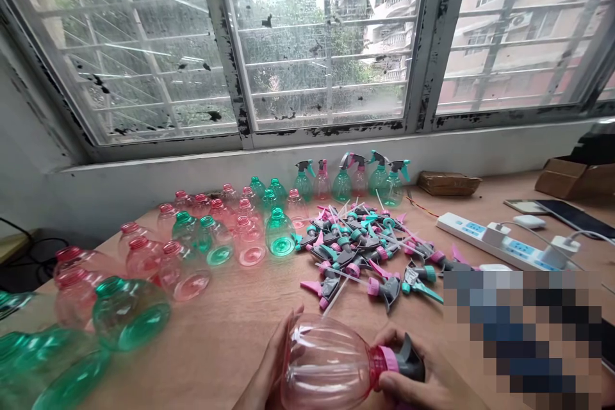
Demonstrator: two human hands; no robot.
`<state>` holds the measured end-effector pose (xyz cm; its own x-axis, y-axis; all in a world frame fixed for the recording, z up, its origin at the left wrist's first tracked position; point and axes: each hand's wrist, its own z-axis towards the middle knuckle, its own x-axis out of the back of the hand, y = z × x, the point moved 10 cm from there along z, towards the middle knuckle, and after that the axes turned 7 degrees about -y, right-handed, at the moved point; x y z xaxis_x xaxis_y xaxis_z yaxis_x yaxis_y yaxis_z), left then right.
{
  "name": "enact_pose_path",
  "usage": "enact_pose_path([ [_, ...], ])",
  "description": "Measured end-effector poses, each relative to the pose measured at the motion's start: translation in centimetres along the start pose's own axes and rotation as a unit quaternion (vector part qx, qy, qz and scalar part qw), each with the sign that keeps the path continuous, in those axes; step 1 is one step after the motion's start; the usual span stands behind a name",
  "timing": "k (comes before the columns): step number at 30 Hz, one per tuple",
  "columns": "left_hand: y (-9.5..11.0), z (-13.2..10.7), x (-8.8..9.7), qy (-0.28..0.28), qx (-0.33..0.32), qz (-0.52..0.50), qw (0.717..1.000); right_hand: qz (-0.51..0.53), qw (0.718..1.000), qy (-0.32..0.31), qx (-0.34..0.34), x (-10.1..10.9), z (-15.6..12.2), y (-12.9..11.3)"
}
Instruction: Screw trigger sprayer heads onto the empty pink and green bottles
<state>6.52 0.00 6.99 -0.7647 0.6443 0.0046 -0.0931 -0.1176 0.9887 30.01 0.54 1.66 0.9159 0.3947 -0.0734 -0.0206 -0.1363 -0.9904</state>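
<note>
Pink bottle (327,365) | base (289,368) against left grip (272,362) | collar (389,357) within right grip (432,375)

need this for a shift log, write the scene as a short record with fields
left hand: around the base end of a pink bottle
right hand: on its pink-collared spray head
bottle position: held sideways
loose spray heads: piled, pink, teal and gray
headless bottles: pink and green, left side
bottles with heads: six, behind the pile
</note>
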Motion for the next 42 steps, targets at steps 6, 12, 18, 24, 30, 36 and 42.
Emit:
enact_pose_path([
  [6,-1.1,0.2,0.2,0.025,-0.059,0.03,0.997,0.009,1.0,0.015,0.005,-0.1,-0.3,-0.9],
  [12,-1.9,0.8,0.7,0.003,0.041,-0.047,0.998,-0.013,1.0,0.012,0.013,-0.4,-0.3,-1.7],
  [18,-2.6,1.6,1.1,0.018,0.091,-0.091,0.991,0.014,0.999,0.034,0.002,-0.3,-0.6,-1.8],
  [24,-5.8,1.3,2.2,0.073,0.114,-0.133,0.982,0.023,0.999,0.032,0.007,-0.3,-0.7,-2.0],
  [30,-8.7,1.4,3.4,0.088,0.134,-0.141,0.977,0.031,0.999,0.012,-0.028,-0.2,-0.2,0.0],
  [36,-6.7,1.4,2.5,0.046,0.113,-0.104,0.987,0.039,0.999,0.033,-0.01,-0.3,-0.9,-1.3],
  [42,-4.9,1.6,1.5,0.021,0.117,-0.122,0.985,0.031,0.999,0.027,-0.004,0.3,-0.3,-0.2],
])
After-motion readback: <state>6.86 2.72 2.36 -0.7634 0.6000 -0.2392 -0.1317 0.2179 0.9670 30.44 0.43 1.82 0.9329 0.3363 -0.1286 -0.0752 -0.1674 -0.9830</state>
